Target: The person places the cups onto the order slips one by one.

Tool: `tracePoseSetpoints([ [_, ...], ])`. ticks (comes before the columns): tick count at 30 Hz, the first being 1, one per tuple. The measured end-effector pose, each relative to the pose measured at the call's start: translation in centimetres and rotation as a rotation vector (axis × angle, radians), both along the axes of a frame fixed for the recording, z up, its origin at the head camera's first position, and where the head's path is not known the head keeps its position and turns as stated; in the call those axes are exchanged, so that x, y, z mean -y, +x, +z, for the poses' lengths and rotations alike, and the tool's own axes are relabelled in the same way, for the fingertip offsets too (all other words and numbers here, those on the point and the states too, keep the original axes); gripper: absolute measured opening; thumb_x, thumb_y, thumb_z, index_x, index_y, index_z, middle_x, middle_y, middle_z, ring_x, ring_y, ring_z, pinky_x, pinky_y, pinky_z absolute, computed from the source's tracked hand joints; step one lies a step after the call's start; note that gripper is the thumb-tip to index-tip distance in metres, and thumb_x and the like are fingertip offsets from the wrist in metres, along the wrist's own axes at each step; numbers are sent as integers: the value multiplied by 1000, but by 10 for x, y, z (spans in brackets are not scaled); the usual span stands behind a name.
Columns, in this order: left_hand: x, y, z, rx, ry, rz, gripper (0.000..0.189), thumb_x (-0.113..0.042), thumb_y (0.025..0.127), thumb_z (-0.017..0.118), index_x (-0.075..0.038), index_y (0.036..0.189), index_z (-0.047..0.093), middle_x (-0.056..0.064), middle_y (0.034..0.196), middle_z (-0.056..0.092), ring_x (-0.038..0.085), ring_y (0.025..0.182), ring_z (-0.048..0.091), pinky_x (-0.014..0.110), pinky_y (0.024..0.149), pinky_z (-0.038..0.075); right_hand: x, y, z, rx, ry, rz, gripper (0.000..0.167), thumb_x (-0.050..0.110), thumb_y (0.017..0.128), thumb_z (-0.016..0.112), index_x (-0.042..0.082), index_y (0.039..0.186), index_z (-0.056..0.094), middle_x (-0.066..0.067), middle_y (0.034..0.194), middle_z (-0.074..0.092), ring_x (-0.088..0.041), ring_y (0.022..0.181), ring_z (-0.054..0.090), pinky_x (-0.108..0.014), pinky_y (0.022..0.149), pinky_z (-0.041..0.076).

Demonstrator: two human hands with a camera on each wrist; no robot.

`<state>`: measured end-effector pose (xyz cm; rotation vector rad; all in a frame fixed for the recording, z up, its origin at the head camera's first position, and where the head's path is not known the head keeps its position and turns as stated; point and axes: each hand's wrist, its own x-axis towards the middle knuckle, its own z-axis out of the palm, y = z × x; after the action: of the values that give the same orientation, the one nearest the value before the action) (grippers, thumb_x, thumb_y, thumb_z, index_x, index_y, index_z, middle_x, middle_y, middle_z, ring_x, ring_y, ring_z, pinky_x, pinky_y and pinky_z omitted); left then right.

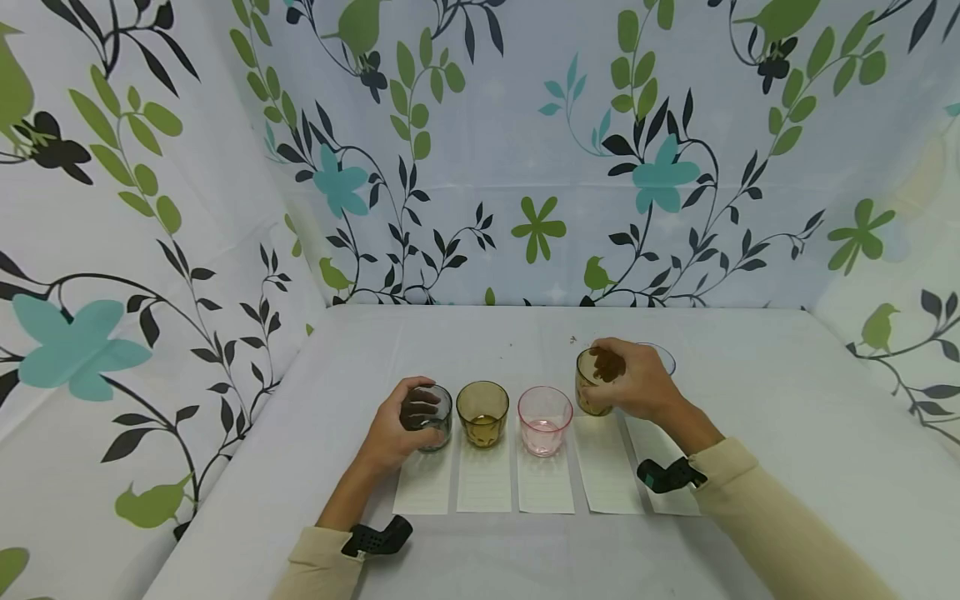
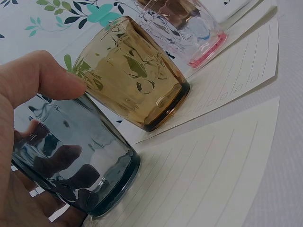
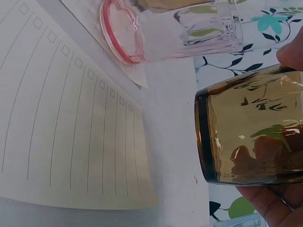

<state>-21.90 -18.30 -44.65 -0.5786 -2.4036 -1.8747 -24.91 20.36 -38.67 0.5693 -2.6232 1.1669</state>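
Note:
My left hand [image 1: 388,435] grips a smoky blue-grey glass tumbler [image 2: 80,156] at the top of the leftmost lined paper sheet [image 1: 422,493], thumb on one side and fingers round the far side. Beside it an amber tumbler [image 1: 483,418] stands upright on the second sheet [image 1: 484,492]. A clear tumbler with a pink rim and base [image 1: 545,423] stands on the third sheet [image 1: 546,493]. My right hand [image 1: 639,382] holds a brown-amber tumbler [image 3: 251,132], raised off the table near the far end of the fourth sheet [image 1: 611,475].
A fifth lined sheet [image 1: 678,502] lies partly under my right forearm. Behind my right hand shows the bluish rim of a clear glass [image 1: 666,358], mostly hidden. The white table [image 1: 450,337] ends at a leaf-patterned curtain [image 1: 510,150] at the back and sides.

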Motion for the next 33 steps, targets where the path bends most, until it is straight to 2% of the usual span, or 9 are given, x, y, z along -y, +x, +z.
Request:
tracePoseSetpoints([
  [11,-2,1,0,9,3,-2,73,-5,76,77,-4,142,46,28,126,57,46,116,60,58,100,49,-4,12,-5,10,19,-24,57,21,69,84,1,120,67,-11,94,71,-22,83,64,-34,70,55],
  [19,-2,2,2,11,8,-4,71,-5,76,77,-10,141,49,28,127,57,47,117,60,58,100,49,-3,19,-10,38,8,-40,60,21,69,84,-2,121,67,-10,94,71,-24,84,65,-34,71,55],
  [26,-1,1,1,15,0,0,71,-4,76,77,-13,141,49,27,127,57,47,117,60,58,100,49,-2,23,-18,54,-10,-72,61,23,67,87,2,121,68,-10,93,72,-24,84,65,-35,71,54],
  [33,0,1,2,21,-4,6,73,-3,76,76,-10,142,48,24,127,58,43,116,61,55,100,50,-1,28,-24,17,1,-92,59,26,65,88,8,117,70,-5,90,71,-21,81,64,-35,67,53],
])
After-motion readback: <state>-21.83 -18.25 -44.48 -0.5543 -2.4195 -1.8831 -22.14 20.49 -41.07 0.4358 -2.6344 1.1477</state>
